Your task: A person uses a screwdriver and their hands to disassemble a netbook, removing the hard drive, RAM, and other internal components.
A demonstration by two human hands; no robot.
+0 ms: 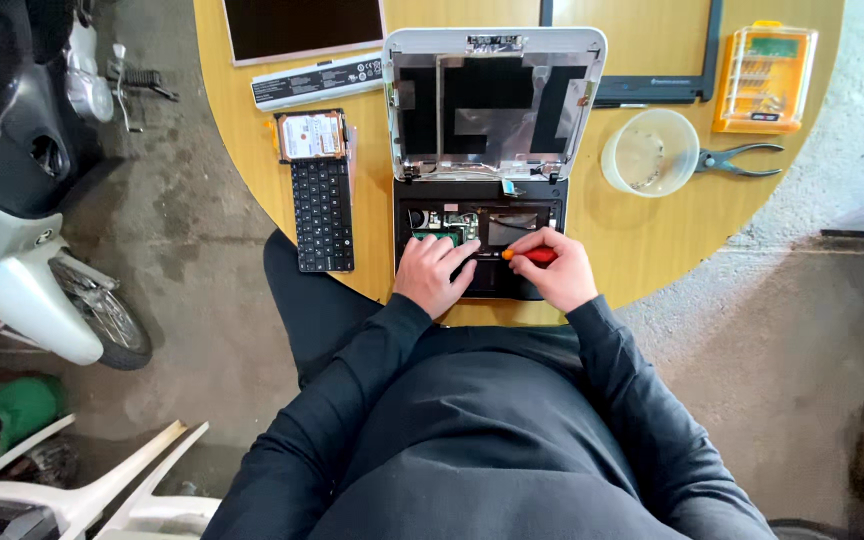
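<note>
A small opened laptop [482, 205] lies on the round wooden table [642, 240], its lid shell [495, 100] stripped of the screen and its base showing a green circuit board. My right hand [557, 272] grips a screwdriver with an orange and red handle [530, 255], its tip pointing left into the base. My left hand [434, 272] rests on the front left of the base, fingers touching the parts next to the screwdriver tip.
Left of the laptop lie a removed black keyboard [322, 215], a hard drive [310, 135], a white battery bar [317, 80] and a screen panel [302, 28]. To the right: a clear round bowl [649, 152], pliers [740, 158], an orange bit case [764, 78], a black bezel [652, 90]. A scooter [22, 190] stands left.
</note>
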